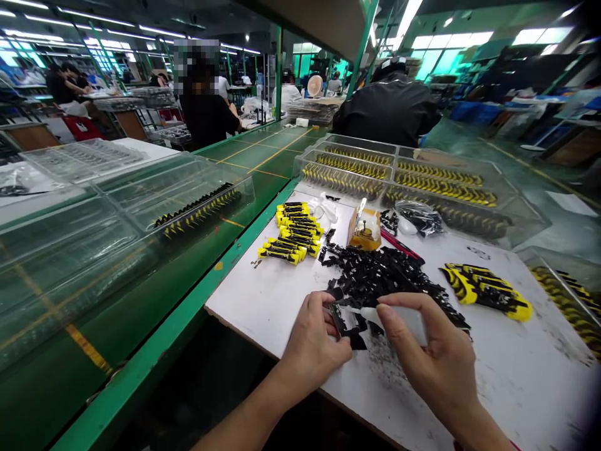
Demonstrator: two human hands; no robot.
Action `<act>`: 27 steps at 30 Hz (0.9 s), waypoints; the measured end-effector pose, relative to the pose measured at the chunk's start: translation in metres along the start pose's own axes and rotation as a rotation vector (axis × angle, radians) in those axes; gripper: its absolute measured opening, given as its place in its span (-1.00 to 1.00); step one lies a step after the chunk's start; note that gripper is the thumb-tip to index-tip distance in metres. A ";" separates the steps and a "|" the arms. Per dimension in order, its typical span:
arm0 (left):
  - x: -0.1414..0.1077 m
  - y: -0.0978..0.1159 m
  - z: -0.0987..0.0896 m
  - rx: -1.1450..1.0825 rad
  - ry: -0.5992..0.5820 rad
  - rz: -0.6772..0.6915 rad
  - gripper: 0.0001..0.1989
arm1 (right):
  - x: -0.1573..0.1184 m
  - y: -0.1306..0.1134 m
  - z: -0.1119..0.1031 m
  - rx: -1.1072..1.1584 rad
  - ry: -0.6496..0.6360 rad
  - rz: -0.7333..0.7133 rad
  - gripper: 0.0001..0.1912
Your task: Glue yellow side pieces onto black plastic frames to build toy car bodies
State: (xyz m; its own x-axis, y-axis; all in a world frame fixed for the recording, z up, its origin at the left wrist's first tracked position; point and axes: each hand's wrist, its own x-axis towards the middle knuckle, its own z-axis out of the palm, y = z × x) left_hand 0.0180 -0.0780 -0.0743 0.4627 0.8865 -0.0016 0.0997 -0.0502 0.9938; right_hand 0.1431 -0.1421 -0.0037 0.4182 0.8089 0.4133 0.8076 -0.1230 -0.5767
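Note:
Near the front edge of the white board, my left hand (315, 338) is closed on a small black plastic part (350, 321) with an open frame shape. My right hand (434, 357) grips a whitish squeeze bottle (413, 322), its narrow tip pointing left and reaching the black part; whether it touches cannot be made out. Just beyond both hands lies a heap of loose black parts (394, 275). A row of yellow-and-black pieces (293, 235) is laid out to the left of the heap, and a smaller group of yellow-and-black pieces (488, 291) lies to its right.
Clear trays of yellow-black pieces (436, 181) stand behind the board. A small amber container (365, 230), a red tool (401, 244) and a plastic bag (419, 218) lie beyond the heap. On the left, a green conveyor (263, 150) carries clear trays (122, 213). A person in black (385, 109) sits ahead.

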 end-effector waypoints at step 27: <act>0.000 0.002 -0.004 0.020 -0.035 -0.010 -0.45 | 0.002 0.003 0.001 -0.039 0.033 -0.013 -0.82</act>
State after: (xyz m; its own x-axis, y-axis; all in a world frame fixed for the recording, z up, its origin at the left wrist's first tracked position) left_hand 0.0153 -0.0761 -0.0717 0.4920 0.8705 -0.0153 0.1220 -0.0515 0.9912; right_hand 0.1458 -0.1402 -0.0054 0.4207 0.7911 0.4440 0.8285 -0.1357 -0.5433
